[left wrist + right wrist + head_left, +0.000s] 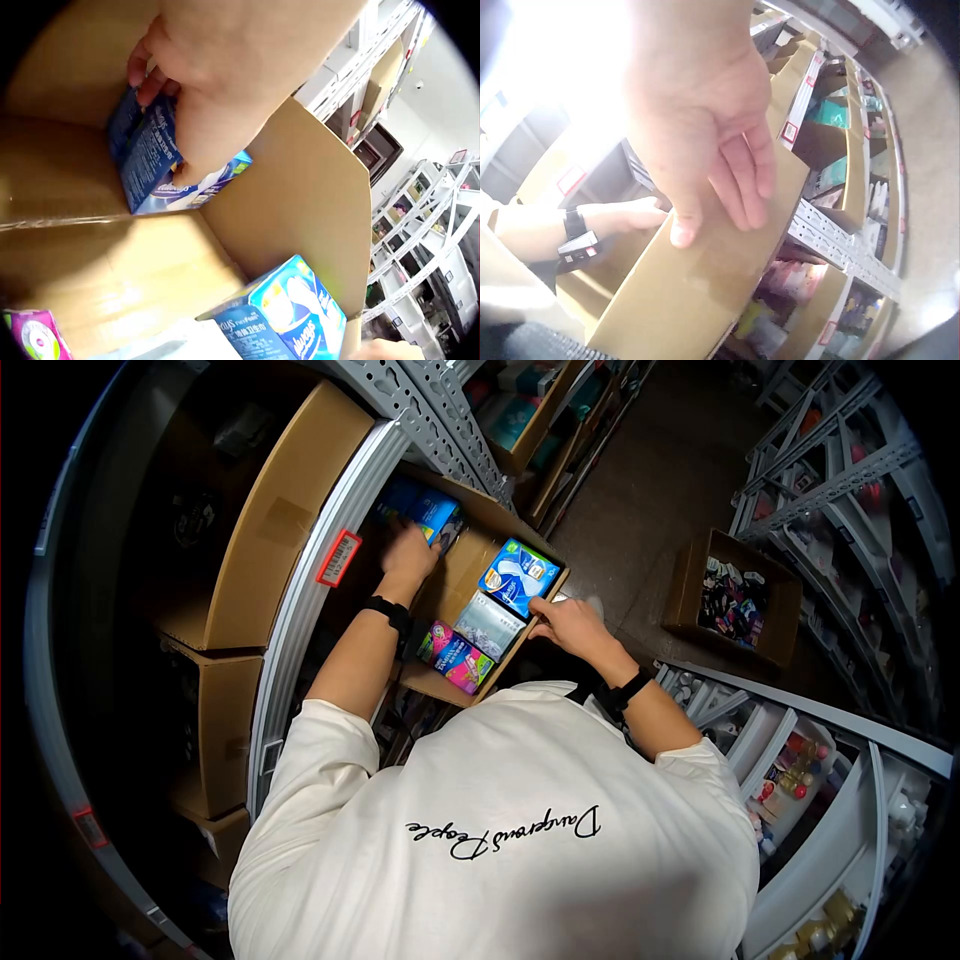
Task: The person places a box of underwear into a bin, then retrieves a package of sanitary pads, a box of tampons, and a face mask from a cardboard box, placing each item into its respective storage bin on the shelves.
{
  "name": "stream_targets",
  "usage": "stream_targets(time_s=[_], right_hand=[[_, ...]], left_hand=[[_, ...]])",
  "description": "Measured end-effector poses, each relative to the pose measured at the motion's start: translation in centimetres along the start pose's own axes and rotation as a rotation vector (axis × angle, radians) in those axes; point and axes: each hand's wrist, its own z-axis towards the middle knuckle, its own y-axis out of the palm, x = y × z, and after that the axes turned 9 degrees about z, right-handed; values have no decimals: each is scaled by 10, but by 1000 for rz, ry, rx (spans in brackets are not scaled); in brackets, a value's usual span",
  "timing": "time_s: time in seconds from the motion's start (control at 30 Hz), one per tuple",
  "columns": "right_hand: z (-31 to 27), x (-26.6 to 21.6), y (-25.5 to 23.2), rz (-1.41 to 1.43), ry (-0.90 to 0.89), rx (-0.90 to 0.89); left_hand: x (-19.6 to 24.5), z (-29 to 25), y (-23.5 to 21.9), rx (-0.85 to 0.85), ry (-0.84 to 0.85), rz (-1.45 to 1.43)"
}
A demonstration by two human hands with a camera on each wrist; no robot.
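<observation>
My left hand (408,560) reaches into an open cardboard carton (455,570) and grips a blue Always pack (432,512) at its far end. In the left wrist view, the left hand (202,112) has its thumb on one side of the blue packs (146,165) and fingers on the other. The right hand (575,628) holds the carton's near right rim; in the right wrist view, the right hand's (705,142) fingers lie along the outer wall (697,285). Beside that rim stand another blue Always pack (518,577), a pale grey pack (488,626) and a pink-purple box (456,657).
The carton sits at a shelf with a white edge (310,550) and red-framed label (338,558). Large cardboard boxes (285,510) fill the left. A carton of small packs (735,600) stands on the floor at right, near racks (830,520) and bins (795,765).
</observation>
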Motion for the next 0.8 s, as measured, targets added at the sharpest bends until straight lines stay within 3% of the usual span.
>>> stream_targets(time_s=[0.07,0.13,0.23,0.37,0.43,0.47,0.53,0.6,0.7,0.8], right_hand=[[2,-2,-4,0,12,-9],[5,-4,-7,0,23,-17],[11,-8,-10,-9,25,-10],[20,-8,-11,-18,14,2],[26,-6,-6,-16,-6,-6],[30,-6,-4,-33,1,-15],[41,-13,-2,-54,2,-25],[57,-25,3,-45,-31,-6],[93,-28,24,-16,-72,21],[126,-36,37,-13,-102,20]], left_hand=[[-4,5,2,-3,0,21],[-4,4,3,137,19,36],[-3,9,9,185,26,64],[-7,13,9,181,-6,85],[-9,2,-16,128,-2,2],[-11,-12,-38,131,-10,-1],[-18,-57,-88,-141,5,-346],[-35,-100,-101,-49,77,-312],[-69,-143,-84,-126,166,-561],[-99,-174,-53,-241,113,-743]])
